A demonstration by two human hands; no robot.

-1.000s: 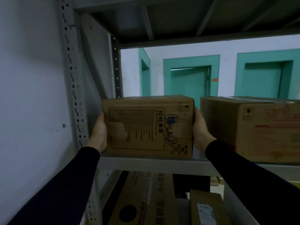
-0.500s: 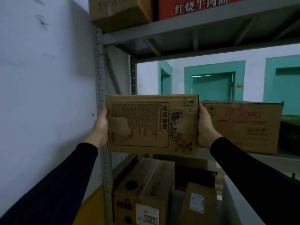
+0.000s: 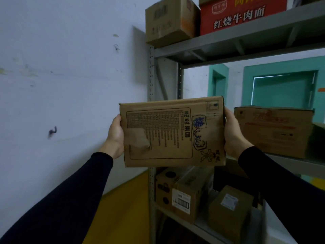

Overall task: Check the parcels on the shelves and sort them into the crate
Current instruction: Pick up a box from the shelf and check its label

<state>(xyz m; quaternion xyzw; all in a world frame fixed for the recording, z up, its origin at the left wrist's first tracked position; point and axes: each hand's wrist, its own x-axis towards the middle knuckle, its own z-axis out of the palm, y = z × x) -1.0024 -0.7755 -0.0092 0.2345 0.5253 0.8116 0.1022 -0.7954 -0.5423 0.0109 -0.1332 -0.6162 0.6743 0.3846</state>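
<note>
Grey metal shelving (image 3: 228,41) is seen against a pale, scuffed wall (image 3: 61,76), with teal door frames visible behind it. A brown cardboard parcel printed with black text and a blue cartoon logo (image 3: 173,132) is held in the air in front of the shelving, clear of its middle shelf, at roughly chest height.

The parcel is clamped between both hands, its long axis running left to right and its printed face turned toward the viewer. The left hand (image 3: 114,136) is pressed against the parcel's left end, and the right hand (image 3: 233,132) against its right end. The fingers are wrapped behind the parcel and hidden, so how far they are curled cannot be told. Both hands are level and equally near, with the parcel lying directly between them.

To the right of the parcel, a larger brown carton with faded red print (image 3: 274,131) is set on the middle shelf. Below the parcel, small labelled cartons (image 3: 186,192) are stacked on the lower shelf. Above it, a red noodle carton (image 3: 241,14) is stored on the top shelf. No crate is in view, so the parcel would probably need to be carried away from the shelving.
</note>
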